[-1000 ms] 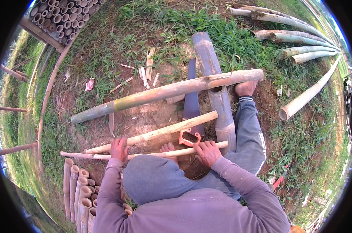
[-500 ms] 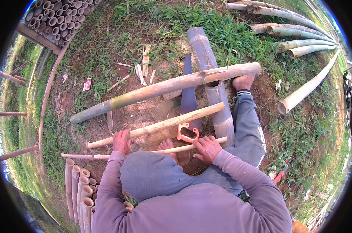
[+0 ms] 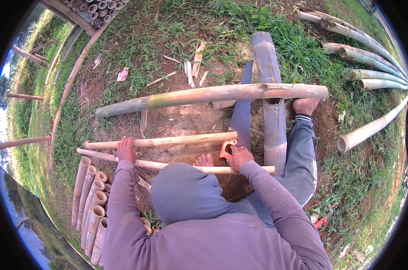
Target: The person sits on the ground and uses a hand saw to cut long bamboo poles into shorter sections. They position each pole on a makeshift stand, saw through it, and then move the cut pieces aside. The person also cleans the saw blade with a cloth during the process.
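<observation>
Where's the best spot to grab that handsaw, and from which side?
Probably by the handsaw's orange handle, coming from the person's side with the right hand, which is at it. The open-looped handle is the end nearer the person, while the dark blade points away, passing under the long bamboo pole.

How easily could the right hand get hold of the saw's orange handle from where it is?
Quite easily, yes, it seems: the right hand is right beside the orange handle, fingers apparently touching it, with nothing visible in between.
</observation>
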A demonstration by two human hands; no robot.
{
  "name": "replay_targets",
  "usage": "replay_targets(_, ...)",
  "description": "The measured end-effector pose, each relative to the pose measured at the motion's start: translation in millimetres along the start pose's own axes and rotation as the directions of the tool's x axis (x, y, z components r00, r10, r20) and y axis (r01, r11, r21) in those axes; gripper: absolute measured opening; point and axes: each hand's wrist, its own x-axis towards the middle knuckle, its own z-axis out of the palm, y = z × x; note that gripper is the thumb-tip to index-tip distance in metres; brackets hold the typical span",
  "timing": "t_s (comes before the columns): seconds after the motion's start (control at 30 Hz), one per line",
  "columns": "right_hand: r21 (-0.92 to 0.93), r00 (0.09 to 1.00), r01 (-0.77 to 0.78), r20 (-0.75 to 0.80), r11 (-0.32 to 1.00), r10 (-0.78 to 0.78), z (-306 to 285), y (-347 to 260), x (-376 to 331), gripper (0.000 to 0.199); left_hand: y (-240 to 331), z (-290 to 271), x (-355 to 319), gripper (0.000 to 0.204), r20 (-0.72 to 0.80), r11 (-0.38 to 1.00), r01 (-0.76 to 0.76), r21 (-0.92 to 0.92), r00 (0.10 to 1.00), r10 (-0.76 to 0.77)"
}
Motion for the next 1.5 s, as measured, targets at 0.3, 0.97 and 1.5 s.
replay_targets(0.3,-0.103,0.949,-0.022,0.312,0.994,0.053,0.7,-19.2,30.9,0.080,-41.7,-5.9,1.0,0.059,0.051,0.955,0.261,0.145,0.961,-0.270)
replay_targets(0.97,0.137,0.632,0.217,-0.775,0.967,-0.032,-122.9,13.4,-213.8,0.028,325.4,-94.7,152.6,0.093,-0.086,0.868,-0.481,0.124,0.866,0.492)
replay_targets(1.5,0.589,0.399,0.330,-0.795,0.738,0.457,-98.2,101.9,-279.0,0.034,486.9,-101.8,131.7,0.087,-0.091,0.804,-0.585,-0.108,0.811,0.578)
